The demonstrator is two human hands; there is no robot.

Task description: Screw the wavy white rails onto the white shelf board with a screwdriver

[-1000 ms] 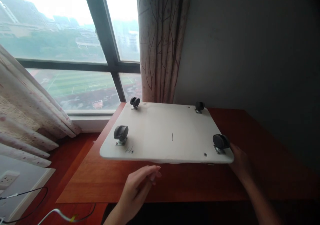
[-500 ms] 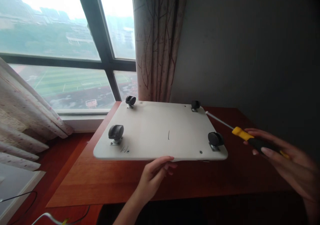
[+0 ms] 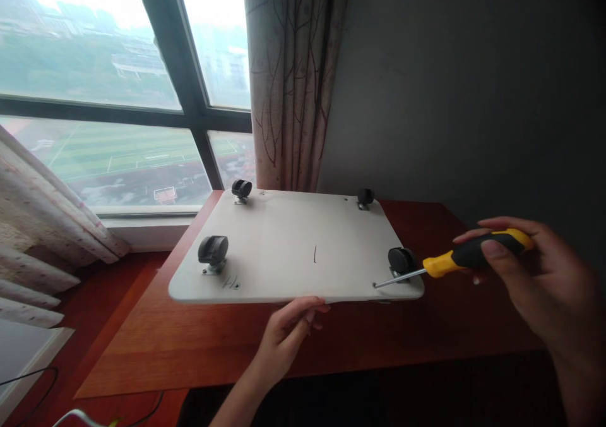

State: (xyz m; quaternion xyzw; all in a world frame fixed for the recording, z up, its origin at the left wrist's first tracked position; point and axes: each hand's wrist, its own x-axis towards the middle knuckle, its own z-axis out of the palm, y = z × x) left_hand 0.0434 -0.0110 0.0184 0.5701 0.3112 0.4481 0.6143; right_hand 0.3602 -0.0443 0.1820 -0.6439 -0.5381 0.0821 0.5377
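A white board [image 3: 293,250] lies upside down on a reddish wooden table [image 3: 227,345], with black caster wheels at its corners, such as the near-left caster [image 3: 213,250] and the near-right caster [image 3: 400,260]. My right hand [image 3: 530,275] grips a yellow-and-black screwdriver [image 3: 454,259]; its metal tip rests on the board near the near-right corner, beside that caster. My left hand [image 3: 288,332] touches the board's front edge with fingers curled under it.
A large window [image 3: 108,98] and patterned curtains [image 3: 288,79] stand behind the table; a grey wall [image 3: 464,86] is on the right. More curtain folds [image 3: 42,244] hang at the left. Cables [image 3: 28,383] lie at the lower left.
My right hand brought the screwdriver into view from the right and turned it so the tip now points at the board's near-right corner. My left hand moved up to the board's front edge.
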